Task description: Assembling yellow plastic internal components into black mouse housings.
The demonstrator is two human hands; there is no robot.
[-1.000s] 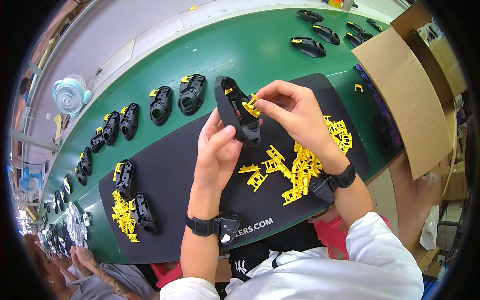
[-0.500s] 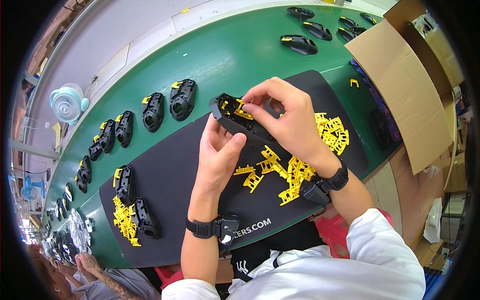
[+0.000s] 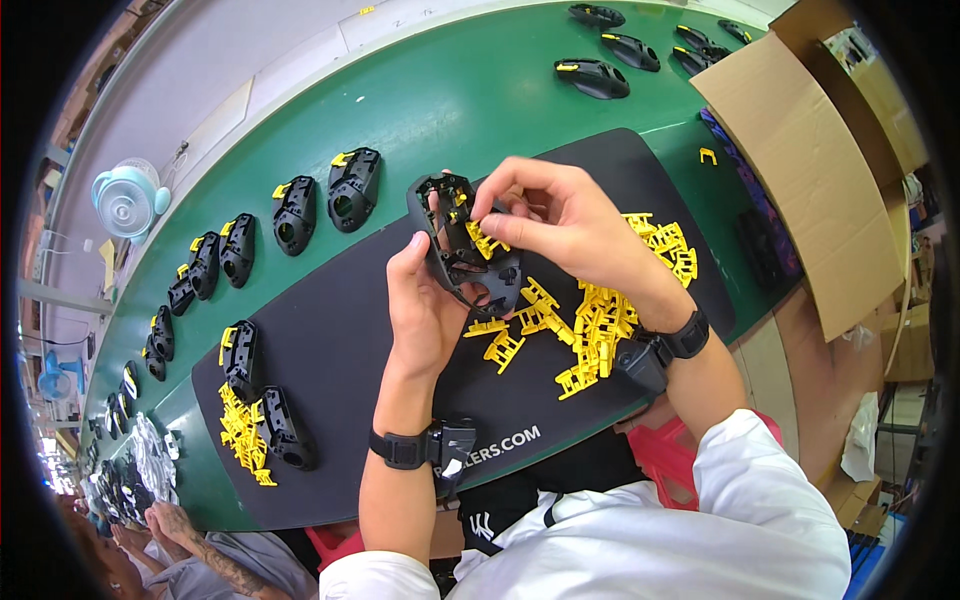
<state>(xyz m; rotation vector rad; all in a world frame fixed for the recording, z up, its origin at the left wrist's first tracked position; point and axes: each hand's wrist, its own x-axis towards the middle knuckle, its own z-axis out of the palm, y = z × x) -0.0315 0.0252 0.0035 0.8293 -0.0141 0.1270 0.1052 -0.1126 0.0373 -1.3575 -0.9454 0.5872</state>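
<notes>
My left hand (image 3: pixel 418 315) holds a black plastic shell (image 3: pixel 492 292), hollow side up, shaped like a computer mouse housing, over the dark mat (image 3: pixel 360 400). My right hand (image 3: pixel 590 225) pinches a small yellow plastic clip (image 3: pixel 486 241) against the inside of that shell. How far the clip is seated, I cannot tell. Loose yellow clips (image 3: pixel 600 335) lie in a spread heap below and beside my right wrist. On the mat's left side sit two more black shells (image 3: pixel 284 428) next to another yellow clip pile (image 3: pixel 240 425).
Several black shells with yellow clips (image 3: pixel 352 190) stand along the green table (image 3: pixel 440 110), with more at the far right. A cardboard box (image 3: pixel 800 180) is at the right edge. A light-blue fan (image 3: pixel 128 200) stands at the left. Another person's hands (image 3: pixel 172 525) work at lower left.
The shell has turned in my left hand, so its open inside and the round hole's end show more. My right fingers stay on the yellow clip. The view has shifted slightly.
</notes>
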